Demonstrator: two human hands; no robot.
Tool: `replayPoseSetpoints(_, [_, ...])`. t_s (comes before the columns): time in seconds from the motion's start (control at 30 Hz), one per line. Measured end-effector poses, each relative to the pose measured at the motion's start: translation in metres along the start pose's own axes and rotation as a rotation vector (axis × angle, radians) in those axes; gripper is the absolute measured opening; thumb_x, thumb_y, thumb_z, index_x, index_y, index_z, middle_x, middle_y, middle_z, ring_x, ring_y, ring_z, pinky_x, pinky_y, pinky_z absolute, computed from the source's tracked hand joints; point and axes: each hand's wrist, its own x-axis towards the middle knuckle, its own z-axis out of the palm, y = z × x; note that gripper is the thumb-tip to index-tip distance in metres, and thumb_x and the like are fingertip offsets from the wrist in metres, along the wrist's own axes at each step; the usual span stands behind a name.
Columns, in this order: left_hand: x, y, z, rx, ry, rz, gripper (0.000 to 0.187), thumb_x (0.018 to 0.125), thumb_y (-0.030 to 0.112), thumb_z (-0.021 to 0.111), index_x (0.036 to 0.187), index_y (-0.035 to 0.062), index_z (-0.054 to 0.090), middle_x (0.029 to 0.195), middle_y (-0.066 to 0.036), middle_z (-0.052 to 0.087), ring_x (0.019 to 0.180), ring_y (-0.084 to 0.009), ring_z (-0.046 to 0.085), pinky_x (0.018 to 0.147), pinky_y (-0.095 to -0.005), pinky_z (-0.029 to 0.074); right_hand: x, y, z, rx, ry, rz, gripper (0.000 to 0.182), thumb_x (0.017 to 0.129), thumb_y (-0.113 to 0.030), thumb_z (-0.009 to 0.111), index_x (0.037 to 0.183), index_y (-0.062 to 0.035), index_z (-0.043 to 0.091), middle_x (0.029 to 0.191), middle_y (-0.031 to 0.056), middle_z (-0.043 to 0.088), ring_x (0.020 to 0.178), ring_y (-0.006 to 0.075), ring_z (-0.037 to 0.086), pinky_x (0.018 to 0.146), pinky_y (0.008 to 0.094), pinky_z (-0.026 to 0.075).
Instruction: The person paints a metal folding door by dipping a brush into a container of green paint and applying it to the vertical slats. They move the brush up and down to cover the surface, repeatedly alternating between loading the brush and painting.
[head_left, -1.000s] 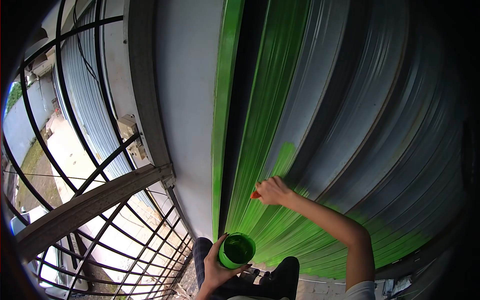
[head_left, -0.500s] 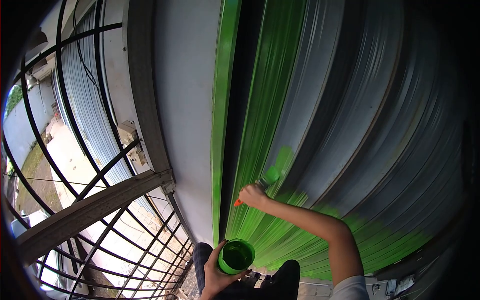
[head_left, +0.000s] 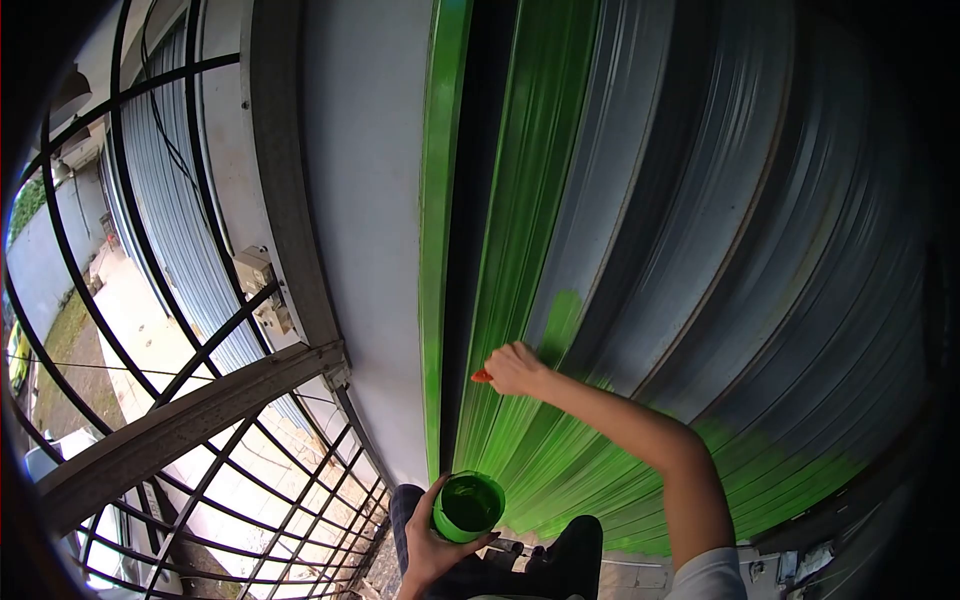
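My right hand (head_left: 515, 369) is closed round a paintbrush with an orange handle (head_left: 482, 376). The green-coated bristles (head_left: 550, 352) show just past my knuckles, against the ribbed metal shutter (head_left: 690, 230). Below, my left hand (head_left: 432, 545) grips an open tub of green paint (head_left: 468, 506) from its side, with the fingers wrapped round it. Wet green paint (head_left: 520, 230) covers the left ribs of the shutter and a band along its bottom; the other ribs are grey.
On the left stands a black metal grille (head_left: 215, 370) with a thick crossbar (head_left: 190, 430). A white wall panel (head_left: 375, 250) lies between it and the shutter. My knees (head_left: 575, 555) are at the bottom, close to the tub.
My right hand has shifted slightly up and right, and the brush head is now more hidden behind it. The left hand and tub have barely moved.
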Motion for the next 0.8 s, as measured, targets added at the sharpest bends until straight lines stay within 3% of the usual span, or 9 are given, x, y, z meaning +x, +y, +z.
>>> replayPoseSetpoints(0.1, [-0.001, 0.0, 0.003, -0.018, -0.011, -0.002, 0.092, 0.054, 0.026, 0.09, 0.129, -0.0032, 0.045, 0.114, -0.017, 0.062, 0.106, -0.0256, 0.062, 0.093, -0.0363, 0.048, 0.006, 0.021, -0.066, -0.082, 0.168, 0.033, 0.014, 0.068, -0.01, 0.057, 0.058, -0.0021, 0.06, 0.053, 0.014, 0.058, 0.05, 0.0265, 0.063, 0.045, 0.0364, 0.05])
replayPoseSetpoints(0.13, [-0.002, -0.002, 0.005, -0.022, -0.014, -0.001, 0.093, 0.054, 0.027, 0.09, 0.129, -0.0033, 0.045, 0.114, -0.017, 0.061, 0.106, -0.0257, 0.062, 0.094, -0.0364, 0.048, 0.007, 0.02, -0.094, -0.16, 0.143, 0.083, 0.01, 0.068, -0.011, 0.06, 0.06, -0.0075, 0.065, 0.058, 0.0092, 0.062, 0.057, 0.0223, 0.065, 0.048, 0.0336, 0.049])
replayPoseSetpoints(0.27, [0.0, -0.008, 0.01, -0.049, -0.027, 0.009, 0.093, 0.053, 0.027, 0.09, 0.129, -0.0036, 0.045, 0.116, -0.017, 0.061, 0.106, -0.0259, 0.061, 0.094, -0.0368, 0.048, 0.012, 0.016, -0.131, -0.5, 0.352, -0.017, 0.006, 0.065, -0.014, 0.065, 0.059, -0.0121, 0.065, 0.054, 0.0019, 0.06, 0.053, 0.0153, 0.063, 0.045, 0.028, 0.047])
replayPoseSetpoints(0.37, [-0.001, -0.008, 0.011, -0.067, -0.034, 0.004, 0.093, 0.053, 0.026, 0.09, 0.129, -0.0037, 0.045, 0.116, -0.018, 0.061, 0.107, -0.0257, 0.061, 0.095, -0.0368, 0.048, 0.019, 0.018, -0.085, -0.402, 0.285, -0.028, 0.008, 0.063, -0.012, 0.064, 0.058, -0.006, 0.063, 0.052, 0.006, 0.06, 0.048, 0.0184, 0.062, 0.041, 0.031, 0.047])
replayPoseSetpoints(0.43, [-0.001, -0.007, 0.01, -0.063, -0.029, 0.0, 0.093, 0.053, 0.026, 0.09, 0.129, -0.0037, 0.045, 0.116, -0.017, 0.061, 0.107, -0.0254, 0.061, 0.095, -0.0366, 0.048, 0.018, 0.007, -0.027, -0.402, 0.241, -0.003, 0.007, 0.061, -0.013, 0.066, 0.057, -0.0082, 0.063, 0.054, 0.0041, 0.061, 0.048, 0.0154, 0.061, 0.04, 0.0299, 0.046])
replayPoseSetpoints(0.53, [-0.002, -0.006, 0.006, -0.039, -0.009, -0.005, 0.093, 0.053, 0.026, 0.09, 0.129, -0.0037, 0.045, 0.115, -0.017, 0.061, 0.106, -0.0249, 0.062, 0.094, -0.0363, 0.048, 0.016, -0.023, 0.039, -0.309, 0.069, 0.004, 0.006, 0.065, -0.013, 0.067, 0.059, -0.0109, 0.066, 0.057, 0.0039, 0.063, 0.055, 0.0192, 0.064, 0.046, 0.0323, 0.05])
replayPoseSetpoints(0.63, [-0.003, -0.007, 0.004, -0.045, 0.011, -0.005, 0.094, 0.053, 0.026, 0.09, 0.13, -0.0037, 0.045, 0.114, -0.017, 0.061, 0.105, -0.0246, 0.062, 0.093, -0.0361, 0.048, 0.017, -0.048, 0.109, -0.152, -0.023, -0.137, 0.005, 0.063, -0.014, 0.068, 0.059, -0.0113, 0.067, 0.058, 0.0042, 0.064, 0.054, 0.0197, 0.064, 0.048, 0.0322, 0.051])
replayPoseSetpoints(0.73, [-0.003, -0.009, -0.002, -0.048, 0.017, -0.006, 0.094, 0.053, 0.026, 0.09, 0.13, -0.0036, 0.045, 0.114, -0.017, 0.062, 0.105, -0.0244, 0.062, 0.093, -0.0359, 0.048, 0.013, -0.057, 0.112, -0.093, -0.027, -0.168, 0.009, 0.062, -0.016, 0.067, 0.059, -0.0081, 0.066, 0.059, 0.0084, 0.064, 0.056, 0.0237, 0.065, 0.05, 0.0346, 0.052])
replayPoseSetpoints(0.8, [-0.002, -0.008, -0.003, -0.012, 0.014, -0.01, 0.094, 0.053, 0.026, 0.09, 0.13, -0.0035, 0.045, 0.114, -0.017, 0.062, 0.105, -0.0244, 0.062, 0.093, -0.0358, 0.048, 0.013, -0.053, 0.09, 0.076, 0.024, -0.081, 0.01, 0.063, -0.015, 0.065, 0.06, -0.0053, 0.066, 0.06, 0.0117, 0.064, 0.058, 0.0266, 0.066, 0.052, 0.0371, 0.052])
